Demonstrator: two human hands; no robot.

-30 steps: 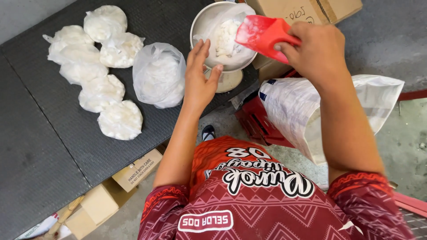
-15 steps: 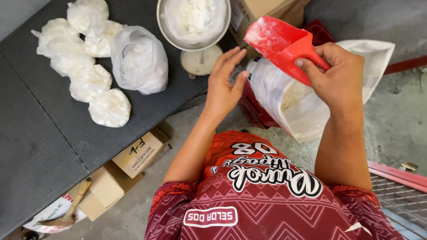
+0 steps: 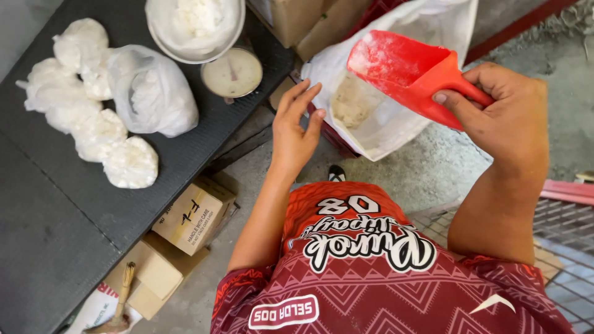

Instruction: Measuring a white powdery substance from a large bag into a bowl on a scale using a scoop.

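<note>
My right hand (image 3: pixel 504 111) grips the handle of a red plastic scoop (image 3: pixel 402 68), dusted with white powder and held above an open white sack (image 3: pixel 396 117) of pale powder. My left hand (image 3: pixel 294 130) is open with fingers spread, hovering by the sack's near edge and touching nothing I can make out. On the dark table (image 3: pixel 74 241) a metal bowl (image 3: pixel 195 28) of white powder rests on a dial scale (image 3: pixel 233 72). Beside it lies an open clear bag (image 3: pixel 151 93) of powder and several tied white bags (image 3: pixel 93 117).
Cardboard boxes (image 3: pixel 192 213) sit under the table's edge with a brush (image 3: pixel 120 297) on the floor. More boxes (image 3: pixel 303 21) stand behind the sack, which sits in a red crate (image 3: pixel 334 133). A wire grid (image 3: pixel 563 241) lies at the right on concrete floor.
The scoop has moved from over the metal bowl to above the sack. My left hand left the bowl's side and came toward the sack. The view has shifted right.
</note>
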